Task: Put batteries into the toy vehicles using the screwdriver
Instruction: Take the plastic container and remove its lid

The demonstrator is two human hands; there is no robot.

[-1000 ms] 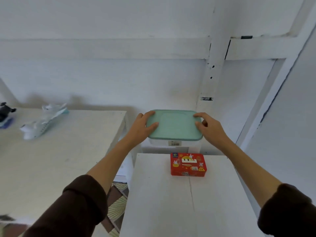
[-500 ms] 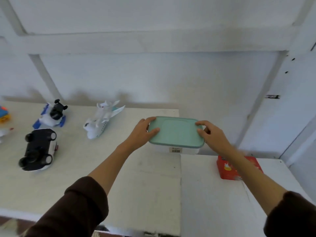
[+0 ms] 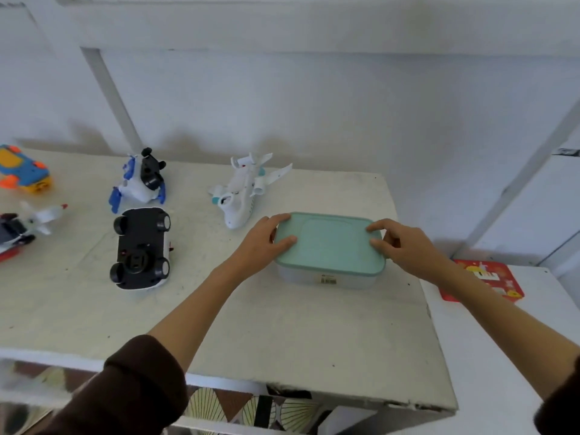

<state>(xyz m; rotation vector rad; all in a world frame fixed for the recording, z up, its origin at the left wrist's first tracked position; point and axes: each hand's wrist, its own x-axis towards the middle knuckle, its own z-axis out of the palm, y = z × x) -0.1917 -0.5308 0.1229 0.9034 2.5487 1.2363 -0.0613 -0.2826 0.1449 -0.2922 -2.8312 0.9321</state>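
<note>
bare tabletop [image 3: 282, 334] near edge, toys [image 3: 141, 246] left

The box [image 3: 326, 277] has a translucent whitish body under a mint-green lid [image 3: 329, 243]. The toy plane [image 3: 243, 193] is white with teal accents. The overturned car [image 3: 141, 248] shows a black underside, black wheels and a white edge. The robot-like toy [image 3: 139, 183] is white with blue limbs and black parts. At the far left, one toy [image 3: 23, 171] is blue and orange. The flat pack [image 3: 489, 281] is red with yellow and white pictures. The tabletop [image 3: 282, 334] is off-white with dark specks. Both sleeves [image 3: 131, 394] are dark brown.
</note>
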